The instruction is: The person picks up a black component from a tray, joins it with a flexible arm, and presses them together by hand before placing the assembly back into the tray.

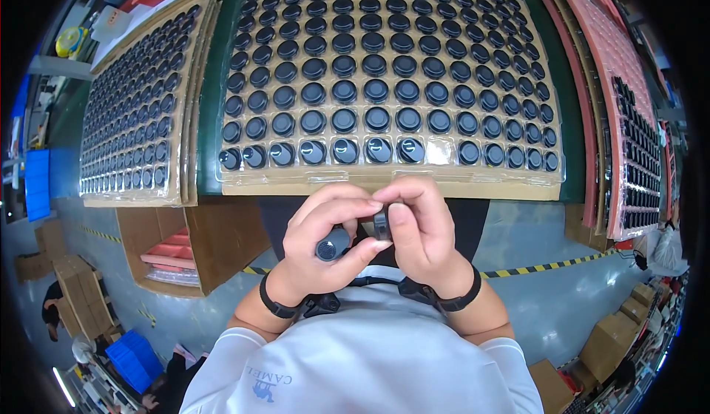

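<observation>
The left grip (307,231) clamps a black cylinder (332,245), the right grip (429,233) a dark disc (381,224). At twelve o'clock a crowded tray (441,150) hems the surface (210,140); pink trays (614,52) stand at two, an open carton (229,244) at nine.

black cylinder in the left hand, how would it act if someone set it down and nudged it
The black cylinder would probably roll if laid on its side, since its visible end looks round. Stood upright, it may be steadier, as that end looks fairly flat. It is likely light enough to handle easily: the left hand alone seems to hold it.
</observation>
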`<state>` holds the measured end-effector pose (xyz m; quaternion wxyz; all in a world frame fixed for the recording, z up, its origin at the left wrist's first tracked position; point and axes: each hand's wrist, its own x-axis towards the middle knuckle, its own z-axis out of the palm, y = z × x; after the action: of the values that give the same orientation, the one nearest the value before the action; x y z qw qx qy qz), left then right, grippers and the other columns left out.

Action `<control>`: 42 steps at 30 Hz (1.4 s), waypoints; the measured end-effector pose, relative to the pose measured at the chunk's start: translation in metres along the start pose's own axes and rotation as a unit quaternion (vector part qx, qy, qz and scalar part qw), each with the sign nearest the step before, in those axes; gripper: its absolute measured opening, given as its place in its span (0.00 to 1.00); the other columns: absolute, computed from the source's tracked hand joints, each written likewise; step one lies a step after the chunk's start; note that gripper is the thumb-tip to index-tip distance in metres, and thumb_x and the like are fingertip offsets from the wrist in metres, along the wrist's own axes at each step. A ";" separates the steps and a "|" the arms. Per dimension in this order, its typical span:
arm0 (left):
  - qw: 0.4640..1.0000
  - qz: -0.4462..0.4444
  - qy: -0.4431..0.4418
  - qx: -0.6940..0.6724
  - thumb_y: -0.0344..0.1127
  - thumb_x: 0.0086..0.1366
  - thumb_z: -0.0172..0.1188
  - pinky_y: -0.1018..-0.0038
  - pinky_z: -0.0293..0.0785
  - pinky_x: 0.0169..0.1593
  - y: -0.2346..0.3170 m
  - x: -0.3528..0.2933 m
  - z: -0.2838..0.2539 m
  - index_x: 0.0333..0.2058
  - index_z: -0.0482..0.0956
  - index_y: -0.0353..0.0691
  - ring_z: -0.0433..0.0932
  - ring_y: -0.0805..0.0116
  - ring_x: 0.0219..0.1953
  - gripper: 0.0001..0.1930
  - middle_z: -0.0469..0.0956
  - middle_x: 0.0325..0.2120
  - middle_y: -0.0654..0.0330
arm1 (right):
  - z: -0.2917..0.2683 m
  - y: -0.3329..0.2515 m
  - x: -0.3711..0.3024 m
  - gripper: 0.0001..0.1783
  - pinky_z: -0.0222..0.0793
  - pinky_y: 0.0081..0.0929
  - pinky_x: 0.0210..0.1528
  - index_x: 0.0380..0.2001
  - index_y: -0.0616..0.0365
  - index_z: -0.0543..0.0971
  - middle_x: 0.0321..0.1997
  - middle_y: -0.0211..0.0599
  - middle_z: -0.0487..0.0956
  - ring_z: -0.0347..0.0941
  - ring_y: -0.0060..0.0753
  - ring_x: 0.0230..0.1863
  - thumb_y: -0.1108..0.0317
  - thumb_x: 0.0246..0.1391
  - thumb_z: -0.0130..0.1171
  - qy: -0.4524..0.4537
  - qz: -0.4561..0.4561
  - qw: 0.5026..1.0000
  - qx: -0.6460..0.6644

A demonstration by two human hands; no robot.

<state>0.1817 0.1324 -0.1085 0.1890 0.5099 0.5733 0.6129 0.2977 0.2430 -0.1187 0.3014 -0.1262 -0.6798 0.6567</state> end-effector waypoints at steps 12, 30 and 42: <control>0.999 -0.020 0.016 -0.029 0.23 0.48 0.65 0.84 0.65 0.22 -0.002 -0.004 0.004 0.40 0.75 0.31 0.69 0.79 0.22 0.18 0.75 0.37 0.50 | -0.005 -0.007 -0.001 0.11 0.60 0.16 0.33 0.40 0.62 0.67 0.31 0.31 0.69 0.62 0.17 0.29 0.65 0.62 0.42 0.017 0.112 0.970 0.217; 0.997 -0.043 0.023 -0.057 0.23 0.48 0.65 0.85 0.66 0.23 -0.004 -0.006 0.005 0.40 0.74 0.30 0.70 0.79 0.22 0.18 0.74 0.38 0.51 | -0.014 -0.001 -0.008 0.16 0.60 0.17 0.35 0.42 0.62 0.67 0.32 0.31 0.69 0.61 0.19 0.31 0.60 0.58 0.51 -0.022 0.077 0.986 0.149; 0.987 -0.118 0.015 -0.105 0.28 0.50 0.67 0.83 0.67 0.30 -0.005 -0.010 0.003 0.41 0.74 0.30 0.70 0.78 0.24 0.19 0.76 0.36 0.56 | -0.018 -0.005 -0.007 0.15 0.62 0.22 0.41 0.37 0.64 0.72 0.37 0.39 0.70 0.64 0.27 0.36 0.71 0.46 0.61 -0.045 -0.027 0.998 -0.036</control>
<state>0.1860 0.1273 -0.1173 0.3046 0.4066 0.5645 0.6506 0.3149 0.2533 -0.1160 0.2835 -0.0886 -0.7190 0.6283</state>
